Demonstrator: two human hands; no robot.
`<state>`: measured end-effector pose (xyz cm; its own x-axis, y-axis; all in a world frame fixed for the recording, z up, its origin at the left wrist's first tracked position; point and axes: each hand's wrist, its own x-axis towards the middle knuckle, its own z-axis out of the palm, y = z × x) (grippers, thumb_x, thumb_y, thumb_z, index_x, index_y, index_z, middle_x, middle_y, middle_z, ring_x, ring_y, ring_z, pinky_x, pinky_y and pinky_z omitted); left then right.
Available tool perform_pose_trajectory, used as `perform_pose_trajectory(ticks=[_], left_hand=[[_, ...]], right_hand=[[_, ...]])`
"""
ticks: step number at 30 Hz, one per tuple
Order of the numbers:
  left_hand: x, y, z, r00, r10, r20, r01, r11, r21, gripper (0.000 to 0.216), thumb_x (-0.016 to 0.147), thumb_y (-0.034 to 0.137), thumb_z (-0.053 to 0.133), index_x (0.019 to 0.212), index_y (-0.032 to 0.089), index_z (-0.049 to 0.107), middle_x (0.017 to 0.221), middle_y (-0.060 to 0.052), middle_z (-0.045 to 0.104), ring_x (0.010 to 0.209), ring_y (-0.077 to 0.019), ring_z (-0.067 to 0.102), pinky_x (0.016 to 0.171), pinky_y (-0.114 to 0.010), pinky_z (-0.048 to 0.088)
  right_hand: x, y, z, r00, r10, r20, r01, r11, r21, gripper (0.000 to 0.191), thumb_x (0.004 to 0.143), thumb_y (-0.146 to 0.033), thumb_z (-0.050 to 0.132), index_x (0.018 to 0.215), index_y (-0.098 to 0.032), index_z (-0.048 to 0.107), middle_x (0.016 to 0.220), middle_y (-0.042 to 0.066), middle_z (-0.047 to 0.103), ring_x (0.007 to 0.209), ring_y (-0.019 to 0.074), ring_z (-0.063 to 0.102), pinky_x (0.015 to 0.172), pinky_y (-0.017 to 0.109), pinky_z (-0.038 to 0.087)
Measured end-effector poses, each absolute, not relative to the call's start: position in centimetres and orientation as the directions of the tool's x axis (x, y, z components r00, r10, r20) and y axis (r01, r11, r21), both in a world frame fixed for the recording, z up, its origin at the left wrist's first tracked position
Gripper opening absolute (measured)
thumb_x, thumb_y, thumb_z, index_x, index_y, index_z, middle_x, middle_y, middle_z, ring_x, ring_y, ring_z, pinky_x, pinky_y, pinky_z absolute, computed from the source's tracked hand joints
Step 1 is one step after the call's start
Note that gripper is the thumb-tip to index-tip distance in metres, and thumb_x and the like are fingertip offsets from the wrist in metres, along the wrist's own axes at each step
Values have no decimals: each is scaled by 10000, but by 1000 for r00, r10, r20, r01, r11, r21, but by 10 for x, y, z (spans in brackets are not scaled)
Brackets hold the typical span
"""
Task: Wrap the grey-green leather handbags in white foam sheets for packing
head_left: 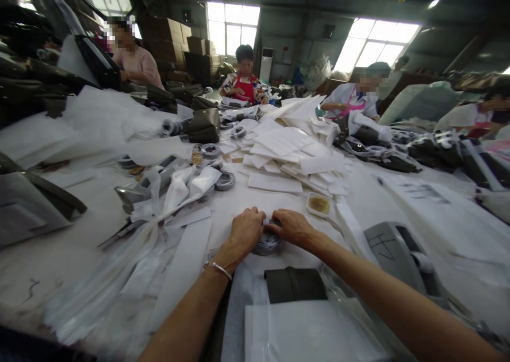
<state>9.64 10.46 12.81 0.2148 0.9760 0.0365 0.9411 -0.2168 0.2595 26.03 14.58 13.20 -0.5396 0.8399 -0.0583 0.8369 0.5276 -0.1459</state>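
Note:
My left hand (246, 231) and my right hand (289, 227) meet over a coiled grey strap roll (266, 243) on the white table. Both hands have curled fingers pressed on the roll, the left from the left side, the right from the top right. A thin silver bracelet (218, 268) sits on my left wrist. Just below the hands lies a dark olive bag part (295, 284) on white wrapping paper (311, 330).
A small tray (319, 204) with brownish contents stands just right of my hands. White paper sheets (287, 149) pile up behind. More strap rolls (225, 180), bags (203, 126) and plastic wraps (131, 266) lie left. A grey bag (394, 250) lies right. Several other people work across the table.

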Motion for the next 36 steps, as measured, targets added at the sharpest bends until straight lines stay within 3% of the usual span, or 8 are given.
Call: perform_pose_trajectory(ticks=[3,6,9,12,17,27,32,36], left_hand=[[95,106,127,215,976,42,939,-218,266,147,887,227,581,1017,246,647,1044,-45,668,1032,-218,615,791,-297,500],[95,107,125,211,976,56,933,-218,285,150,891,237,582,1028,241,641,1047,-41,666,1031,-222,611,794,-307,502],[95,110,123,211,976,60,926,-219,309,147,895,231,574,1025,228,643,1039,-54,662,1030,-239,609,787,-327,503],[95,113,120,217,974,71,926,-228,300,136,895,227,572,1010,228,645,1027,-49,662,1018,-244,613,758,-331,502],[95,113,119,221,973,73,932,-233,279,149,894,231,577,1024,239,649,1017,-37,666,1011,-237,615,739,-323,495],[95,112,121,205,977,65,933,-215,290,158,890,250,586,1031,245,657,1029,-31,669,1027,-231,612,749,-316,491],[95,113,120,196,978,75,932,-210,297,159,883,257,590,1024,240,660,1027,-33,668,1025,-230,617,754,-322,495],[94,114,119,181,981,71,927,-195,319,164,872,260,593,1017,250,668,1024,-28,672,1022,-227,621,744,-317,494]], right_hand=[[266,149,133,-524,844,-113,848,505,-162,324,940,-488,559,900,-186,672,874,81,715,799,219,652,676,282,408],[292,162,150,-504,857,-107,829,445,-338,387,954,-488,487,783,-191,667,748,35,690,701,172,608,632,262,387],[341,172,175,-319,947,-39,862,273,-427,388,909,-471,482,715,-189,666,673,7,668,640,149,588,608,252,391],[391,168,190,-140,973,-182,947,78,-312,282,846,-381,536,752,-186,717,647,7,687,620,157,621,588,249,409],[414,158,173,-103,966,-236,991,120,59,272,862,-262,524,941,-206,779,929,60,768,866,200,694,754,260,460],[396,180,152,80,972,-221,989,-50,140,259,815,-221,581,966,-134,773,1031,200,734,997,315,688,774,340,499],[419,160,190,136,956,-259,989,-145,-15,257,829,-232,520,944,-192,747,944,91,760,805,200,708,604,244,486],[416,133,212,-20,934,-357,766,-215,-606,251,801,-389,585,875,-164,669,891,92,755,567,126,621,441,207,424]])
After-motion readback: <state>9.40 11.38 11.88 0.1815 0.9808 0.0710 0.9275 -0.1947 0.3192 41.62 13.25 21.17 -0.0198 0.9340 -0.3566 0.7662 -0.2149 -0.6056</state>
